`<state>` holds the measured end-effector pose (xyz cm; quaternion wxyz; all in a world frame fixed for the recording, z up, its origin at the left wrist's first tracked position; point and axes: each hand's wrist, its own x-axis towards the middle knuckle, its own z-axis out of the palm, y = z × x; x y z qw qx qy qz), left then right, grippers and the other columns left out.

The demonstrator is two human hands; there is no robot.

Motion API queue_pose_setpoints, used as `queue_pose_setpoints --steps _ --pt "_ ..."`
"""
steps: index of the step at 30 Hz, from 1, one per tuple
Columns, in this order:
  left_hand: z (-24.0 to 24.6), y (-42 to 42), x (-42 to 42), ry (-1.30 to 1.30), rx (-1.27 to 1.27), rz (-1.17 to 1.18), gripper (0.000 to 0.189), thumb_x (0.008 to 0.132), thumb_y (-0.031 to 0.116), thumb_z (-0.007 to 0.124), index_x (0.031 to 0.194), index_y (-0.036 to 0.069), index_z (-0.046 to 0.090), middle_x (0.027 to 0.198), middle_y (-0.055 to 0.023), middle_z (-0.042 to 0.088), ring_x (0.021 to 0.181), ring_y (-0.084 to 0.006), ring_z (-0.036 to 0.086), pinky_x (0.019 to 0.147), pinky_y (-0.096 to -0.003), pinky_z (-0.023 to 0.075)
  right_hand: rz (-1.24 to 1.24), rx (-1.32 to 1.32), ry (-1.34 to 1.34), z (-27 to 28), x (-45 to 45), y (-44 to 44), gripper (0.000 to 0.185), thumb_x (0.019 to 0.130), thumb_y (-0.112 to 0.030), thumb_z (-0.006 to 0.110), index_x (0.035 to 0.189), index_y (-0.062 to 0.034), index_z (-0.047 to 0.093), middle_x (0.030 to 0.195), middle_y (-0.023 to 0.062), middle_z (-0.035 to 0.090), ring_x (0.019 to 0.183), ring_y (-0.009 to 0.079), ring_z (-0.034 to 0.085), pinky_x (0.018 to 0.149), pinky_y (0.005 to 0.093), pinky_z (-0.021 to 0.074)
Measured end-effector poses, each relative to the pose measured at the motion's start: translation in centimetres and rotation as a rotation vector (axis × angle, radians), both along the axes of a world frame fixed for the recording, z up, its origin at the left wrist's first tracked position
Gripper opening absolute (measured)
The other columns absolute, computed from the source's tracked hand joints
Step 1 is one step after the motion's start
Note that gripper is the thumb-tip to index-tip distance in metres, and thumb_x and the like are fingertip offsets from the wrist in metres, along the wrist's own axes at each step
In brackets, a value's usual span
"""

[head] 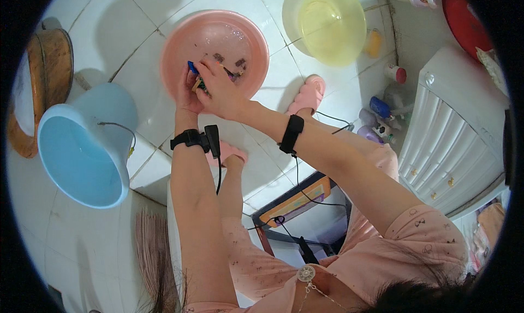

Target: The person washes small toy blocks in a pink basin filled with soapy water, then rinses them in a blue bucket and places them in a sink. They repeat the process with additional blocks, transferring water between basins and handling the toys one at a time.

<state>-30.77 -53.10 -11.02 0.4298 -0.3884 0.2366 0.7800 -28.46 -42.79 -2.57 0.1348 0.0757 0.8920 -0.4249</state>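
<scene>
Over the near left part of a pink plastic basin [176, 38], my two hands meet around a small object. My left hand [189, 94] is palm inward with the thing against its fingers. My right hand [221, 89] presses on it from the other side, its fingers curled over. A blue end piece [192, 67] sticks out beyond the fingertips, and a green and tan part [201, 87] shows between the hands. The rest is covered by my fingers, so its kind is unclear. Small dark pieces [218, 58] and a dark, colourful item [235, 74] lie in the basin.
A light blue bucket [84, 153] stands at left beside a wooden-rimmed item [51, 67]. A translucent yellow basin [333, 26] is at the far right. Several bottles [380, 107] stand by a white ribbed cabinet [446, 137]. Cables [297, 178] hang from my wrist straps.
</scene>
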Motion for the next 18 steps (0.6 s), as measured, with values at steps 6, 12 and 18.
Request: queue_pose_setpoints --steps 6,12,18 --pt "6.9 -1.4 1.1 0.079 0.171 0.118 0.047 0.089 0.044 0.048 0.12 0.009 0.053 0.116 -0.009 0.057 0.104 -0.0236 0.055 0.089 -0.0352 0.0457 0.092 -0.053 0.085 10.5 -0.3 -0.2 0.054 0.074 -0.003 0.053 0.125 -0.0004 0.035 0.128 0.0262 0.03 0.115 0.0431 0.036 0.097 0.0458 0.034" --pt "15.9 -1.8 1.5 0.111 0.501 0.252 0.049 0.089 0.044 0.046 0.127 0.012 0.047 0.12 -0.0099 0.053 0.108 -0.025 0.053 0.09 -0.0401 0.0452 0.082 -0.154 0.086 19.8 -1.0 0.5 0.061 0.072 0.001 0.052 0.129 -0.0025 0.031 0.131 0.027 0.028 0.117 0.0424 0.037 0.096 0.043 0.0369" --pt "25.2 -0.6 0.1 0.131 0.316 0.255 0.053 0.088 0.045 0.045 0.13 0.012 0.043 0.125 -0.0113 0.049 0.113 -0.0277 0.048 0.094 -0.0466 0.0417 0.075 -0.108 0.253 28.6 -2.7 2.2 0.057 0.072 0.0 0.053 0.127 -0.003 0.036 0.124 0.0241 0.038 0.108 0.0399 0.047 0.088 0.0403 0.0437"
